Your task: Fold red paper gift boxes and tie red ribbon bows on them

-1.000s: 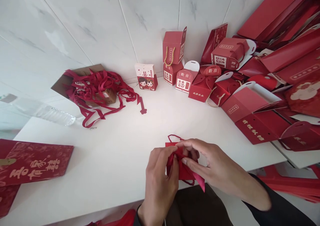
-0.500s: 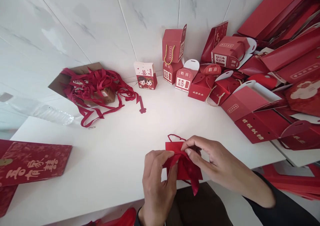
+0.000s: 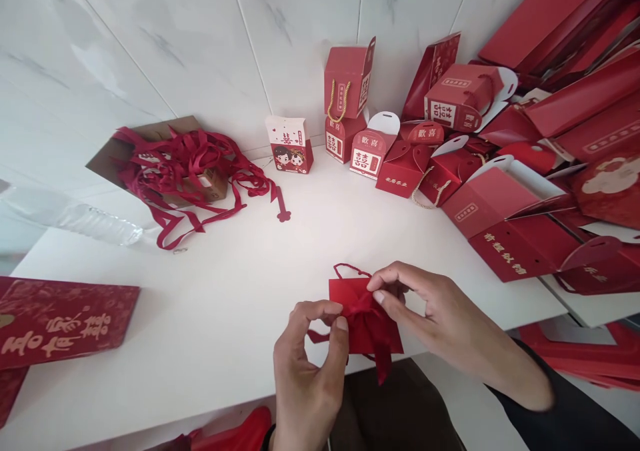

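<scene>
A small red gift box (image 3: 346,290) with a dark red cord handle lies at the table's front edge. Across its top runs a dark red ribbon (image 3: 383,356), gathered into a bow, one tail hanging down over the front. My left hand (image 3: 313,358) pinches the bow's left side between thumb and forefinger, and another ribbon end pokes out to the left behind the fingers. At the bow's upper right, thumb and forefinger of my right hand (image 3: 415,304) close on the ribbon. The fingers partly hide the bow's loops.
A cardboard box (image 3: 207,188) spilling red ribbons stands at the back left, near a clear plastic bottle (image 3: 107,224). Several red gift boxes (image 3: 367,154) line the wall and pile up at the right (image 3: 520,244). A red printed bag (image 3: 75,321) lies at the left.
My left hand has shifted slightly left and its thumb has come up to meet the forefinger at the bow's side. A ribbon end now shows left of the box. My right hand still pinches.
</scene>
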### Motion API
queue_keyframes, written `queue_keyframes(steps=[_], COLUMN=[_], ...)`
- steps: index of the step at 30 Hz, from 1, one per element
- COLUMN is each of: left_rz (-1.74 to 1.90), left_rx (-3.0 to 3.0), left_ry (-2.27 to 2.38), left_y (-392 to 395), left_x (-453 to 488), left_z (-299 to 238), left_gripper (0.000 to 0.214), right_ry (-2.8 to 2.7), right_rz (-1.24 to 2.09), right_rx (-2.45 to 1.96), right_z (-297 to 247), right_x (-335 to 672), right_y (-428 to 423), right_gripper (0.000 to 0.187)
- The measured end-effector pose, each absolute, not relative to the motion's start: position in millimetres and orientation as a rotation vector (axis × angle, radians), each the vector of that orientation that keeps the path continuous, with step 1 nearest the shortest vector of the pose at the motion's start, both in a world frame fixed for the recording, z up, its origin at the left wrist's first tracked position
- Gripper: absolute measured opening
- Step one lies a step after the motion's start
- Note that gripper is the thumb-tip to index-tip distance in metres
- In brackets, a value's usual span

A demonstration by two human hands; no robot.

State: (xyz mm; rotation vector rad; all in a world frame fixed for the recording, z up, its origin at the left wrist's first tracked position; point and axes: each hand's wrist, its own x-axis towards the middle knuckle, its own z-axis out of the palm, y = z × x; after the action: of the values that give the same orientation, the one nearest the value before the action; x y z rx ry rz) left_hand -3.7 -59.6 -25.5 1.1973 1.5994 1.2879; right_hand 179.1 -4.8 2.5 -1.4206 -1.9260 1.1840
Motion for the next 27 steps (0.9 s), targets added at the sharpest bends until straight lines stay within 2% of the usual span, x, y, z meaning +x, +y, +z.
queue_keyframes(steps=[7, 12, 16, 21, 27], left_rz=[1.147, 1.047, 0.994, 0.924, 0.827], left_rx=[1.166, 1.227, 1.295, 1.179, 1.108], left_ry=[1.656, 1.681, 1.695, 1.727, 1.797], left_y=[-73, -74, -74, -77, -81], left_x=[-7, -9, -10, -7, -5], left_z=[-27, -28, -25, -15, -14], left_gripper=[0.017, 0.023, 0.021, 0.039, 0.044], right_ry=[-1.894, -1.877, -1.835, -1.846, -1.815], right_rz=[1.017, 1.084, 1.122, 1.114, 1.131], right_rx=[-1.500, -1.496, -1.513, -1.552, -1.587], right_z=[-12, -10, -8, -14, -22], right_x=[193, 192, 191, 194, 197], right_y=[-2, -4, -4, -4, -4], right_gripper=[0.017, 0.020, 0.021, 0.026, 0.028])
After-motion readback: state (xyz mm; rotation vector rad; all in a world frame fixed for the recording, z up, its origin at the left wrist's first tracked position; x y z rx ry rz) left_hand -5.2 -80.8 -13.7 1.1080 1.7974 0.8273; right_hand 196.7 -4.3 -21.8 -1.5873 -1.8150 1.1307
